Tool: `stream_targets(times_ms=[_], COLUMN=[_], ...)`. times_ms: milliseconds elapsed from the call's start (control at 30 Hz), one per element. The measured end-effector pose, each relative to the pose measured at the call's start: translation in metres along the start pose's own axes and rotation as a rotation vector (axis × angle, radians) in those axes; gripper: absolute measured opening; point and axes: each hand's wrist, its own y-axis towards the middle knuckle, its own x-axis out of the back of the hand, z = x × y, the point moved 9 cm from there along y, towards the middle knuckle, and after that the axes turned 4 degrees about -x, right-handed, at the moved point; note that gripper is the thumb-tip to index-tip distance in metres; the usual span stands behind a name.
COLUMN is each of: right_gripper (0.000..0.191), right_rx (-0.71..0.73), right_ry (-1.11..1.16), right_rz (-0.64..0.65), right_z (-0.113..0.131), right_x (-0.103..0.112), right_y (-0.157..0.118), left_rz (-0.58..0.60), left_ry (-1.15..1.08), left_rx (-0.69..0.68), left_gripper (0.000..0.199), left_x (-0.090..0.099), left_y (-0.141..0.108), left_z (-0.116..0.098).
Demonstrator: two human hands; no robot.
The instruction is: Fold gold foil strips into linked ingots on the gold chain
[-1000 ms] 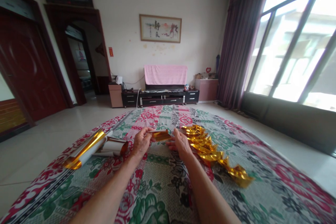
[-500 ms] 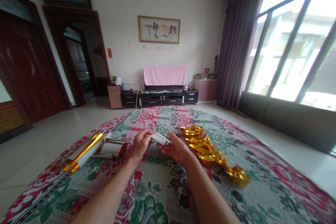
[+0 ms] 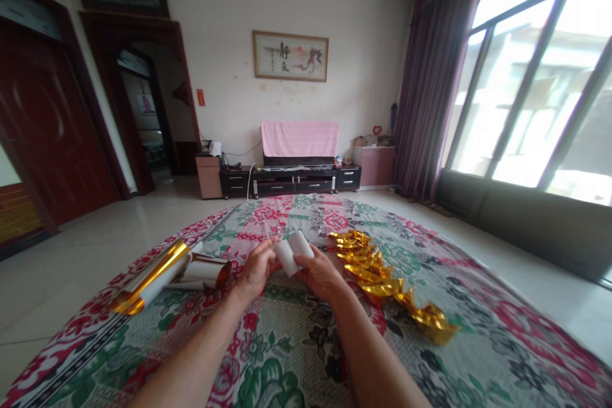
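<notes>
Between my two hands is a piece of white-backed paper (image 3: 301,245), bent so that two rounded white halves lie side by side. My left hand (image 3: 259,266) pinches its left edge, while my right hand (image 3: 321,273) grips the right half with the thumb on top. To the right, a row of folded gold foil ingots (image 3: 377,268) runs along the cloth. On the left lie curled sheets of gold foil paper (image 3: 155,277), white on the reverse, next to another white roll (image 3: 203,271) with a dark gold inside.
A flowered cloth (image 3: 268,370) in red, green and grey covers the round surface before me. Beyond it stand a low black TV cabinet (image 3: 296,182) and a pink cloth (image 3: 300,138). Windows (image 3: 535,89) are on the right, a dark red door (image 3: 52,108) on the left.
The white paper has gone from one narrow strip to two rounded halves side by side, tilted upward. My right thumb now lies over it. The foil ingots and rolls have stayed put.
</notes>
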Motion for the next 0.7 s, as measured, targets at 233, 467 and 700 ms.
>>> stream_targets(times_ms=[233, 467, 700], right_gripper=[0.055, 0.062, 0.044], right_rx=[0.116, 0.134, 0.075], right_ry=[-0.048, -0.189, -0.092], right_rz=[-0.137, -0.138, -0.114], right_z=[0.004, 0.002, 0.004], right_x=[0.005, 0.001, 0.003], right_y=[0.004, 0.005, 0.002], left_rz=[0.015, 0.011, -0.177], left_ry=[-0.030, 0.014, 0.199], left_rx=[0.121, 0.116, -0.005], left_gripper=[0.030, 0.033, 0.027], left_x=[-0.007, -0.010, 0.009], left_y=[-0.001, 0.000, 0.001], left_z=[0.009, 0.014, 0.002])
